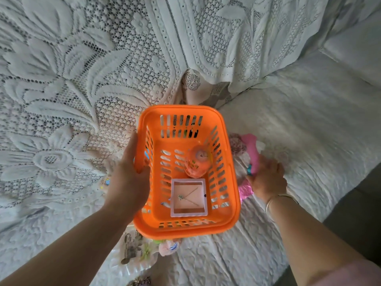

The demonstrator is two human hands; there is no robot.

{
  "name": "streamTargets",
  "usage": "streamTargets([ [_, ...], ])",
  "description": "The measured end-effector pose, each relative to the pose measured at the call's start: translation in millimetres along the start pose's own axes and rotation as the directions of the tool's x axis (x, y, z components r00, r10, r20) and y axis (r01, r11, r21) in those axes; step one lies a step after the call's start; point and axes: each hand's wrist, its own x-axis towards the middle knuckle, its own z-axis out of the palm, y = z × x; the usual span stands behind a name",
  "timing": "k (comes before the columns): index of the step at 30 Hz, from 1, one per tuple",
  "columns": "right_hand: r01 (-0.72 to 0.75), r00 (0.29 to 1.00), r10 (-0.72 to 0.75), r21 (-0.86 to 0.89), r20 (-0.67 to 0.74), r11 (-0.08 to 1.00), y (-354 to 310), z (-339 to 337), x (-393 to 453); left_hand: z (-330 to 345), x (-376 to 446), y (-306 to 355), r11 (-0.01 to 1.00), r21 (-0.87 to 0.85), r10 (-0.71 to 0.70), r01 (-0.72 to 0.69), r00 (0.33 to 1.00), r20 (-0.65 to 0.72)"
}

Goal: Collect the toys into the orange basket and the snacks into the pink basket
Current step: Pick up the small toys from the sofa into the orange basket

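Hands are working on both sides of the orange basket [186, 223], which is sitting mid-scene over a white quilted bed cover [299, 124]. The left hand [128, 180] is gripping the basket's left rim, thumb curling over the edge. The right hand [266, 178] is resting just right of the basket on a pink toy [250, 149], fingers bending over it; how firmly it is holding I cannot tell. Inside the basket, 2 items are lying: a round orange toy [196, 162] at the far end and a white square box [188, 197] at the near end. Snack packets [134, 246] are lying near the basket's near-left corner.
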Motion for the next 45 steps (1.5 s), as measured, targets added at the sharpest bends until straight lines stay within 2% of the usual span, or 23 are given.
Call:
streamTargets([
  [5, 0.000, 0.992, 0.004, 0.028, -0.126, 1.000, -4, 2, -3, 3, -1, 0, 0.999, 0.029, -0.022, 0.023, 1.000, -0.007],
  [9, -0.017, 0.999, 0.014, -0.076, -0.050, 0.997, 2, 2, -4, 3, -2, 2, 1.000, 0.026, -0.008, 0.008, 1.000, -0.004],
  [12, -0.035, 0.998, 0.039, 0.069, -0.056, 0.997, 6, 3, -9, 2, -3, 0, 1.000, 0.004, -0.018, 0.018, 1.000, -0.012],
  [14, -0.019, 0.997, 0.025, 0.076, -0.074, 0.997, 6, -1, -14, 2, -3, -1, 1.000, -0.003, -0.023, 0.023, 0.999, -0.022],
  [17, 0.007, 0.978, 0.008, 0.073, -0.209, 0.997, 5, -16, -16, 3, -3, -2, 1.000, -0.016, -0.023, 0.023, 0.999, -0.028],
  [23, 0.143, 0.901, -0.075, 0.130, -0.427, 0.981, -5, -80, -9, 3, -14, 12, 0.998, -0.043, -0.049, 0.047, 0.998, -0.039],
  [29, 0.348, 0.741, -0.194, 0.121, -0.642, 0.930, -38, -155, -22, -9, -29, 33, 0.997, -0.080, -0.015, 0.012, 0.999, -0.035],
  [32, 0.506, 0.652, -0.279, 0.131, -0.705, 0.852, -69, -186, -49, -19, -43, 47, 0.998, -0.065, 0.016, -0.019, 0.999, -0.042],
  [35, 0.659, 0.602, -0.411, 0.136, -0.684, 0.739, -106, -202, -87, -27, -60, 56, 0.998, -0.038, 0.057, -0.059, 0.997, -0.044],
  [37, 0.702, 0.605, -0.475, 0.147, -0.640, 0.697, -129, -205, -115, -34, -74, 59, 0.996, -0.037, 0.074, -0.075, 0.996, -0.048],
  [39, 0.701, 0.626, -0.472, 0.183, -0.620, 0.689, -149, -202, -136, -38, -84, 60, 0.995, -0.053, 0.083, -0.085, 0.996, -0.038],
  [45, 0.507, 0.766, -0.260, 0.304, -0.587, 0.807, -177, -183, -181, -57, -113, 51, 0.991, -0.124, 0.065, -0.058, 0.997, 0.052],
])
